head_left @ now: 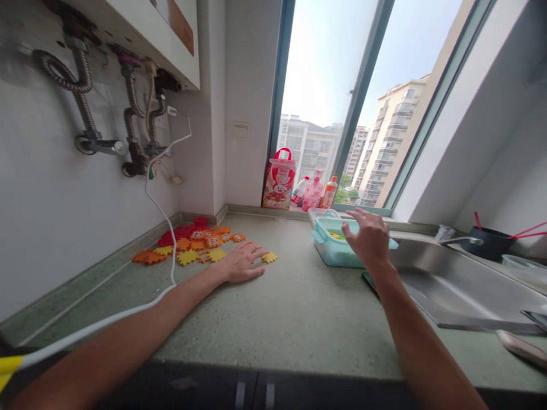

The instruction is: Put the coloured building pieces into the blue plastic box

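My left hand (241, 263) lies flat on the speckled countertop (294, 307), fingers stretched out toward a yellow puzzle-like foam piece (269, 257) just past its fingertips. A pile of red, orange and yellow foam pieces (192, 239) spreads behind and left of it, near the wall. My right hand (370, 239) hovers with fingers spread over the near right side of a teal plastic box (331, 247), which holds something yellow-green. Its clear lid (322, 214) sits behind the box. Neither hand holds anything.
A steel sink (461, 285) with a tap (448, 234) lies to the right. A white cable (164, 228) hangs from the wall pipes across the counter. On the window sill stand a red bag (279, 182) and bottles (316, 192). A dark pot (489, 242) sits far right.
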{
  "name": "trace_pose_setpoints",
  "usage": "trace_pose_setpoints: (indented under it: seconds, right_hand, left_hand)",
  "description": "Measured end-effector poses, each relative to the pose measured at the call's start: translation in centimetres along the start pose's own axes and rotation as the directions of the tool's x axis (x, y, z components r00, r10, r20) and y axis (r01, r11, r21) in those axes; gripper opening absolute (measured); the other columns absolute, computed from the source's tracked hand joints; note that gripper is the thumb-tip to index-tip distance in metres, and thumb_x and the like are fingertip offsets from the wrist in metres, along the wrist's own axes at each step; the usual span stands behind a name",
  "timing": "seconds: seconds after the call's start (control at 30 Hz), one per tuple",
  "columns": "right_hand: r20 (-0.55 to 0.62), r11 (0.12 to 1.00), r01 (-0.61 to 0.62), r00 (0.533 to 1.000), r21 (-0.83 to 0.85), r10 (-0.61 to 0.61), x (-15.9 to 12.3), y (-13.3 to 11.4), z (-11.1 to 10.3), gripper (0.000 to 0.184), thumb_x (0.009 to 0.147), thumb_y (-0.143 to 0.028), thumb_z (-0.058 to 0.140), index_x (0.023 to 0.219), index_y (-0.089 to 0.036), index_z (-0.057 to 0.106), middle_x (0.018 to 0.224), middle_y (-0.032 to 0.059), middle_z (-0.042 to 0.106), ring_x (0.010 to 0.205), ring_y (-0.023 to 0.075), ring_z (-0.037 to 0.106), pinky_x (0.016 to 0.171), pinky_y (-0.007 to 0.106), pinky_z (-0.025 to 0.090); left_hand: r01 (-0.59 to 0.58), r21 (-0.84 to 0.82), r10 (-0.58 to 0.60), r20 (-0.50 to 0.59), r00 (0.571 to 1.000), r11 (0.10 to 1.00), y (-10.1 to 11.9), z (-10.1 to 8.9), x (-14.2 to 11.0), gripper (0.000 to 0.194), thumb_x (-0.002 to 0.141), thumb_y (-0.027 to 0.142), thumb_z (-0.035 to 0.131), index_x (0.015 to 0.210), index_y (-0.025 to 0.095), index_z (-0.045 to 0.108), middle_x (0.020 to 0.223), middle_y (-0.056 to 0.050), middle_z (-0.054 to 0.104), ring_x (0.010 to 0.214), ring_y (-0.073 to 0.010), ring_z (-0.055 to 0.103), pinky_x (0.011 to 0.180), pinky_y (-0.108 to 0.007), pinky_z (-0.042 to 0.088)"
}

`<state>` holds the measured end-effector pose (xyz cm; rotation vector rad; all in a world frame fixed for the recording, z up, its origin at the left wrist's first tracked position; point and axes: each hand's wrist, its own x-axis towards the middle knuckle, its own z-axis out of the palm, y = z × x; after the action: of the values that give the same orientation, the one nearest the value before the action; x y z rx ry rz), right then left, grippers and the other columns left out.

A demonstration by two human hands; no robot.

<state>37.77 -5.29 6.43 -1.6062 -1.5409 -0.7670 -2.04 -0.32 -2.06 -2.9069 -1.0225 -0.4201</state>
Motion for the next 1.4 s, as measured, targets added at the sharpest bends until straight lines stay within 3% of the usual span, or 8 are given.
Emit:
trace_pose_setpoints:
  seconds: [0.13, 0.27, 0.37, 0.6, 0.8, 1.13, 1.3, 1.4]
  right_hand:
    - [0.112, 0.833, 0.341, 0.898, 0.435, -0.426, -3.5, -6.7, 3.1, 0.043, 0.1, -0.03, 0.056, 0.141, -0.026, 0.064, 0.143, 0.0109, 0.065, 0.128, 0.0311, 0.06, 0.112, 0.049, 0.046]
    - [0.368, 0.729, 0.291, 0.713, 0.619, -0.597, -7.4, -10.7, 7.0, 0.06, 0.099, -0.028, 0.058, 0.158, -0.026, 0.048, 0.161, 0.0132, 0.05, 0.142, 0.032, 0.052, 0.117, 0.053, 0.045]
    - [0.483, 0.738, 0.238, 0.625, 0.631, -0.614, -8.5, -11.0, 8.7, 0.052, 0.096, -0.02, 0.058, 0.148, -0.026, 0.06, 0.158, 0.0144, 0.053, 0.145, 0.0317, 0.052, 0.119, 0.053, 0.043]
    - [0.448, 0.679, 0.125, 0.663, 0.724, -0.599, -7.8, -9.1, 8.6, 0.019, 0.09, -0.017, 0.065, 0.107, -0.022, 0.071, 0.141, 0.0134, 0.068, 0.13, 0.0275, 0.064, 0.112, 0.046, 0.05]
    - [0.459, 0.689, 0.093, 0.681, 0.719, -0.571, -7.3, -8.5, 8.0, 0.016, 0.087, -0.026, 0.072, 0.103, -0.023, 0.073, 0.108, 0.0064, 0.078, 0.1, 0.0232, 0.073, 0.097, 0.038, 0.055]
    - [0.481, 0.717, 0.081, 0.689, 0.692, -0.542, -7.0, -8.1, 7.8, 0.027, 0.089, -0.038, 0.077, 0.112, -0.023, 0.077, 0.11, 0.0074, 0.077, 0.101, 0.0241, 0.072, 0.096, 0.037, 0.054]
    - [0.471, 0.739, 0.102, 0.711, 0.665, -0.522, -6.9, -8.1, 7.7, 0.029, 0.091, -0.04, 0.076, 0.114, -0.023, 0.077, 0.108, 0.0069, 0.077, 0.099, 0.0239, 0.073, 0.094, 0.036, 0.054]
    - [0.442, 0.762, 0.098, 0.765, 0.64, -0.469, -6.7, -8.0, 7.5, 0.027, 0.094, -0.042, 0.073, 0.112, -0.022, 0.076, 0.109, 0.0076, 0.077, 0.098, 0.0241, 0.073, 0.094, 0.038, 0.055]
  left_hand:
    - [0.017, 0.028, -0.015, -0.066, 0.998, 0.999, 0.4, -0.5, 0.2, 0.061, 0.1, 0.062, 0.054, 0.147, 0.023, 0.057, 0.152, -0.014, 0.057, 0.14, -0.0301, 0.053, 0.121, -0.047, 0.035]
    - [0.069, 0.099, -0.059, -0.105, 0.993, 0.993, -0.7, -2.7, -0.3, 0.043, 0.1, 0.057, 0.052, 0.111, 0.022, 0.074, 0.118, -0.012, 0.073, 0.113, -0.0289, 0.067, 0.104, -0.043, 0.047]
    - [0.23, 0.156, -0.218, -0.092, 0.972, 0.961, -2.7, -5.4, -1.6, 0.029, 0.094, 0.048, 0.058, 0.092, 0.024, 0.076, 0.096, -0.01, 0.076, 0.095, -0.0278, 0.07, 0.09, -0.04, 0.051]
    - [0.406, 0.202, -0.437, 0.137, 0.889, 0.891, -4.7, -9.2, -3.9, 0.022, 0.078, 0.045, 0.069, 0.081, 0.029, 0.082, 0.088, -0.004, 0.08, 0.079, -0.024, 0.071, 0.076, -0.033, 0.049]
    - [0.431, 0.098, -0.442, 0.204, 0.874, 0.897, -6.6, -8.5, -4.1, 0.032, 0.066, 0.046, 0.076, 0.092, 0.029, 0.083, 0.099, -0.003, 0.081, 0.086, -0.0232, 0.072, 0.074, -0.028, 0.05]
    - [0.464, 0.002, -0.458, 0.16, 0.874, 0.886, -9.6, -7.4, -4.4, 0.048, 0.066, 0.033, 0.075, 0.113, 0.022, 0.075, 0.112, -0.006, 0.078, 0.1, -0.0242, 0.073, 0.084, -0.029, 0.054]
    - [0.267, -0.002, -0.265, -0.12, 0.957, 0.964, -7.0, -7.5, -3.5, 0.04, 0.079, 0.041, 0.073, 0.114, 0.021, 0.075, 0.115, -0.007, 0.077, 0.101, -0.0249, 0.072, 0.093, -0.034, 0.054]
    - [-0.016, -0.116, 0.005, -0.101, 0.995, 0.993, -3.1, -5.8, -2.0, 0.029, 0.086, 0.042, 0.075, 0.108, 0.024, 0.079, 0.114, -0.005, 0.078, 0.106, -0.0233, 0.071, 0.101, -0.036, 0.052]
